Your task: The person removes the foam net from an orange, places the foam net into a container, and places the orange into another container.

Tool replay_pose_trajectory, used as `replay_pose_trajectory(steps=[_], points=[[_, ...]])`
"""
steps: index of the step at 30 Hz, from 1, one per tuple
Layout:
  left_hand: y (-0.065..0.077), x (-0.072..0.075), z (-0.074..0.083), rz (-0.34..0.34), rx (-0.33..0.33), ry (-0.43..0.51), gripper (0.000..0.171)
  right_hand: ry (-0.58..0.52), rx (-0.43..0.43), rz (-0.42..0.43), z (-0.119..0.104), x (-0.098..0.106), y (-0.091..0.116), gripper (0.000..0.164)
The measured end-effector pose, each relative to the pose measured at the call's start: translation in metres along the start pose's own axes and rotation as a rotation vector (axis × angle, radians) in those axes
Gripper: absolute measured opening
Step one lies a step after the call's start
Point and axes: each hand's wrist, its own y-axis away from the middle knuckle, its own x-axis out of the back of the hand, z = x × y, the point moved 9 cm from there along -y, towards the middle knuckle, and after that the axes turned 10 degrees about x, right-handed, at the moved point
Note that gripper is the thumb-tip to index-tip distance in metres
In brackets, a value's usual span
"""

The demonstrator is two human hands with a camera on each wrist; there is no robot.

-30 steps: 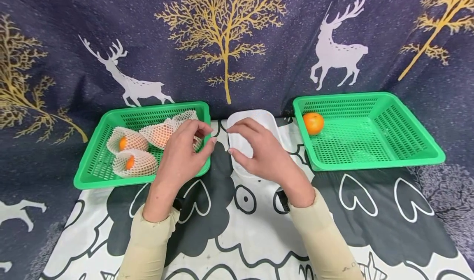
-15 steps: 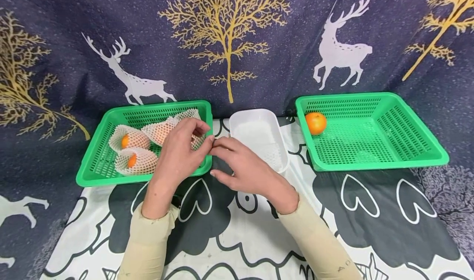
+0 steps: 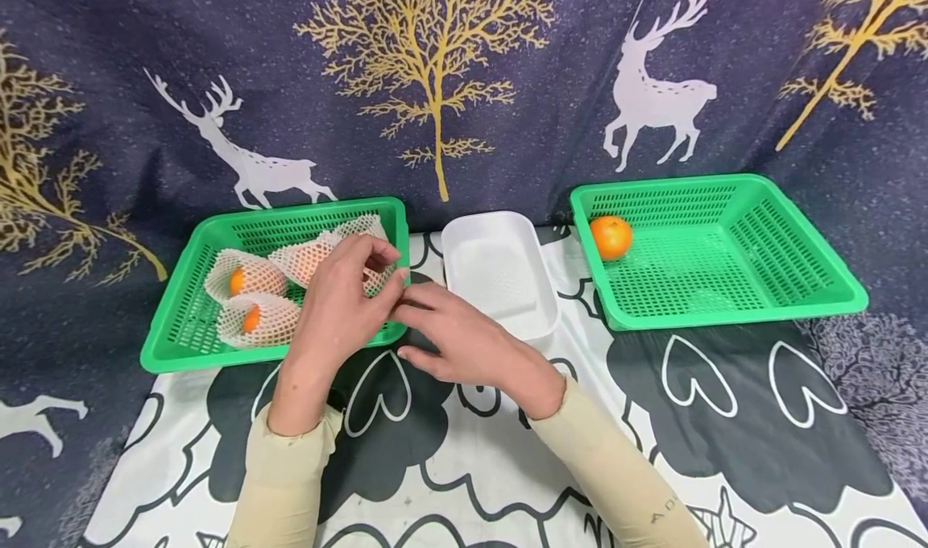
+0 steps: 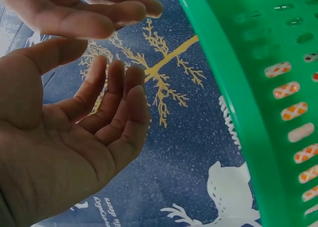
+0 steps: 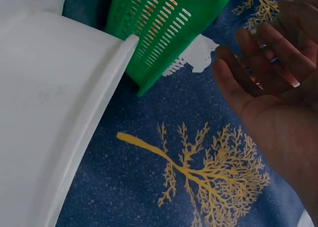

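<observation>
My left hand (image 3: pixel 337 306) hovers over the right end of the left green basket (image 3: pixel 217 359), its fingers loosely bent and nothing seen in them. Beside its thumb is my right hand (image 3: pixel 464 334), fingers loosely extended; in the left wrist view the right hand (image 4: pixel 74 16) appears to touch or nearly touch the left thumb tip. Nothing shows in the right hand (image 5: pixel 278 98) in its own wrist view either. Several oranges in white foam net sleeves lie in the left basket, among them one netted orange (image 3: pixel 263 322) at the front. My left hand partly hides the netted ones at the right.
A white plastic tray (image 3: pixel 493 262) stands between the baskets, right of my hands. Farther right is a second green basket (image 3: pixel 739 321) with one bare orange (image 3: pixel 611 237) at its left end. A dark curtain (image 3: pixel 507 153) with deer and trees hangs behind.
My right hand has moved left from above the white tray to my left thumb, uncovering the tray. The left hand has stayed nearly in place. The fruit looks unmoved.
</observation>
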Motion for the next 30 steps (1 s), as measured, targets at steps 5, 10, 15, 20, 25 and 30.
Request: replay_pose_trajectory(steps=[5, 10, 15, 20, 25, 30], points=[[0.000, 0.002, -0.004, 0.002, 0.013, -0.036, 0.017, -0.027, -0.015, -0.029, 0.002, -0.007, -0.001, 0.033], [-0.003, 0.003, -0.004, -0.015, 0.006, -0.055, 0.018, -0.031, -0.035, -0.057, 0.005, -0.013, -0.001, 0.031], [-0.010, 0.003, -0.007, -0.060, 0.005, -0.080, 0.018, -0.031, -0.047, -0.075, 0.007, -0.018, 0.001, 0.035], [-0.018, 0.003, -0.016, -0.124, 0.030, -0.137, 0.020, 0.016, -0.037, -0.086, 0.006, -0.023, 0.002, 0.029], [-0.025, 0.005, -0.025, -0.157, 0.057, -0.188, 0.025, 0.074, -0.019, -0.101, 0.005, -0.027, 0.001, 0.024], [-0.034, 0.007, -0.028, -0.178, 0.048, -0.213, 0.030, 0.104, 0.003, -0.075, 0.003, -0.029, -0.001, 0.025]])
